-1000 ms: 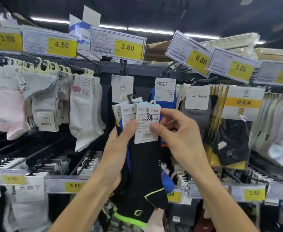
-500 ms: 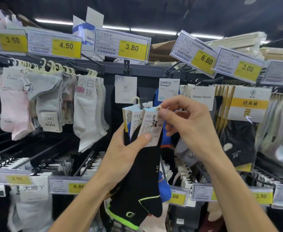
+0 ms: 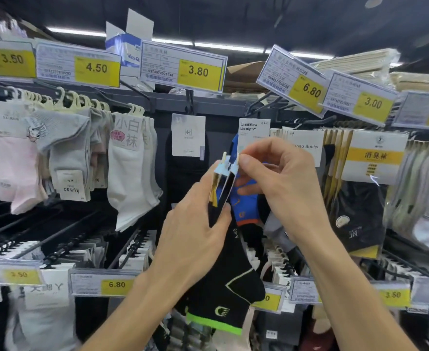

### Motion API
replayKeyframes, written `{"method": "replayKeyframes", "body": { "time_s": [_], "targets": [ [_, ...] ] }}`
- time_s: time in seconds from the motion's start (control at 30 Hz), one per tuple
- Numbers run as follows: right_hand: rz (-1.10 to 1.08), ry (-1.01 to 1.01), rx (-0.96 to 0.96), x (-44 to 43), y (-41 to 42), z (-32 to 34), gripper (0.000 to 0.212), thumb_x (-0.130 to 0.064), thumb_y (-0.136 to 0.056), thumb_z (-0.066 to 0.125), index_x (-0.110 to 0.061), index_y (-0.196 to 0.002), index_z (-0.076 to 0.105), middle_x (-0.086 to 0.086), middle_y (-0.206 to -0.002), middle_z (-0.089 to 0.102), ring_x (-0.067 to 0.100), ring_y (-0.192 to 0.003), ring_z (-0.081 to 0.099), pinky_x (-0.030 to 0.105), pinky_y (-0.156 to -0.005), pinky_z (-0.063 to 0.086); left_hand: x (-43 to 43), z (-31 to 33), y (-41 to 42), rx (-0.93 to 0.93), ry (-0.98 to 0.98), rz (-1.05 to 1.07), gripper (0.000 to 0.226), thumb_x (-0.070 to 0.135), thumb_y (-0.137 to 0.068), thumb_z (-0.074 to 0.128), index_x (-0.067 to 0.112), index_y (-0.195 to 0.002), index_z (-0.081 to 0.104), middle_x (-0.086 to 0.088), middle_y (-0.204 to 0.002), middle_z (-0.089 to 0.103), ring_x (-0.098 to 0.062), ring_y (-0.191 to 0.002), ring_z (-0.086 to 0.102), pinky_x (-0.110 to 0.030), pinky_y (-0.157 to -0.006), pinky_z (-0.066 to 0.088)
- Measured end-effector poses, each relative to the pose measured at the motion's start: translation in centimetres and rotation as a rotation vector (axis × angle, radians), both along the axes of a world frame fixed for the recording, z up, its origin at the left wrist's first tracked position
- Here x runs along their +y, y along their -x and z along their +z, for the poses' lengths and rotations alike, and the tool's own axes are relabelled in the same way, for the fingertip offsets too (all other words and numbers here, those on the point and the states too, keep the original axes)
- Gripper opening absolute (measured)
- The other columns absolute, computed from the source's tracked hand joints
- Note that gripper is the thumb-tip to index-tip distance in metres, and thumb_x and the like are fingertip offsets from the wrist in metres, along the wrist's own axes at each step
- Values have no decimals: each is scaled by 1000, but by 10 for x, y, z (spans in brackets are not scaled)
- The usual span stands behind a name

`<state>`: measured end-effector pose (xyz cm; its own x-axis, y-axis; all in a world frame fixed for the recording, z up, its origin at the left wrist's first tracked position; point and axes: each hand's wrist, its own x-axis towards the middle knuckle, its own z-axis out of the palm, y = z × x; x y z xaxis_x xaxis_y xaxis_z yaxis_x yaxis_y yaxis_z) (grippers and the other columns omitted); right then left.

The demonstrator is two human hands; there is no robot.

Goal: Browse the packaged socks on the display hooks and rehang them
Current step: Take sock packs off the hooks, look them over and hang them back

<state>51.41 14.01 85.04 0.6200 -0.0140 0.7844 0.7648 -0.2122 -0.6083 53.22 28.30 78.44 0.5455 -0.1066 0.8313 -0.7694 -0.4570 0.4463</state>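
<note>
My left hand [image 3: 195, 224] grips a bunch of black sock packs [image 3: 233, 279] with green trim and white card headers, held edge-on in front of the rack. My right hand [image 3: 279, 178] pinches the top of the front card header [image 3: 229, 164] by its small hanger tab. Behind my hands hangs a blue sock pack [image 3: 246, 206] under a "Classics Design" card [image 3: 254, 130]. A black sock pack with a white card [image 3: 188, 135] hangs from the hook [image 3: 190, 102] below the 3.80 price tag [image 3: 183, 68].
White socks [image 3: 132, 168], grey and pink socks [image 3: 43, 153] hang at left. Yellow-banded bagged dark socks [image 3: 365, 188] hang at right. Price tags line the top rail. Lower hooks with 6.80 [image 3: 117, 284] and 3.50 tags jut out below my arms.
The packs have turned from face-on to edge-on and risen towards the rack. My right hand moved from the card's side to pinching its top tab.
</note>
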Motion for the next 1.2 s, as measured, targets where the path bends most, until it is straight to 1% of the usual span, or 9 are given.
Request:
{"method": "replayKeyframes", "body": {
  "time_s": [0.13, 0.33, 0.47, 0.63, 0.8, 0.87, 0.93, 1.07, 1.2],
  "targets": [
    [14, -2, 61, -2, 6, -2, 8, -18, -90, 67, -14, -86, 73, 4, -79, 75, 18, -71, 74, 30, -63, 62, -2, -5, 2, -114, -68, 183, 75, 43, -85, 40, 47, -154, 10, 9, -116, 53, -24, -88, 66, -48, -67, 57],
    [-20, -2, 135, -6, 9, 0, 6, -20, -85, 76, -14, -86, 74, 1, -81, 75, 16, -75, 75, 26, -62, 61, -9, -6, 2, -156, -173, 335, 101, 22, -77, 68, 40, -156, 7, -1, -120, 41, -24, -87, 56, -31, -47, 37],
    [19, -32, 180, -12, 8, 1, 7, -18, -86, 74, -11, -84, 74, 4, -80, 76, 17, -74, 75, 22, -60, 59, -14, -9, -2, -172, -143, 353, 114, 20, -73, 80, 45, -155, 6, -5, -125, 36, -29, -103, 53, -35, -49, 47],
    [27, -48, 229, -17, 5, -1, 6, -16, -88, 71, -13, -84, 74, 3, -77, 77, 15, -76, 75, 20, -58, 57, -18, -10, -5, -202, -95, 294, 87, 51, -83, 61, 46, -153, 11, -3, -127, 33, -25, -108, 50, -28, -50, 49],
    [-166, -42, 165, -20, -18, -7, 8, -18, -90, 68, -23, -84, 72, -2, -81, 76, 13, -79, 73, 30, -67, 60, -16, -12, -12, -167, 22, 143, 65, 75, -92, 25, 49, -150, 19, 14, -115, 26, 4, -97, 41, -5, -55, 34],
    [-188, -140, 151, -26, -32, -2, 11, -17, -91, 66, -24, -85, 71, -8, -78, 75, 6, -75, 70, 25, -69, 57, -11, -15, -16, -63, 155, -25, 59, 75, -89, 29, 57, -145, 24, 18, -112, 33, 9, -102, 48, -11, -76, 49],
    [-243, -243, 108, -35, -49, 12, 14, -15, -93, 64, -24, -85, 70, -10, -77, 73, 4, -76, 67, 29, -75, 56, -6, -16, -21, 58, 242, -136, 50, 70, -88, 36, 66, -137, 29, 27, -110, 38, 2, -104, 54, -37, -93, 54],
    [-370, -296, 36, -46, -87, 46, 15, -19, -91, 64, -29, -83, 71, -6, -88, 73, 14, -88, 69, 42, -85, 59, -1, -14, -20, 98, 262, -205, 45, 64, -88, 40, 68, -132, 36, 31, -101, 41, -12, -106, 57, -50, -85, 57],
    [-383, -304, -72, -39, -116, 64, 23, -15, -90, 64, -26, -70, 67, -5, -74, 68, 10, -74, 62, 32, -71, 53, 1, -14, -20, 111, 279, -228, 44, 62, -88, 41, 66, -132, 39, 29, -104, 43, -13, -107, 57, -45, -84, 56]
  ]
}}
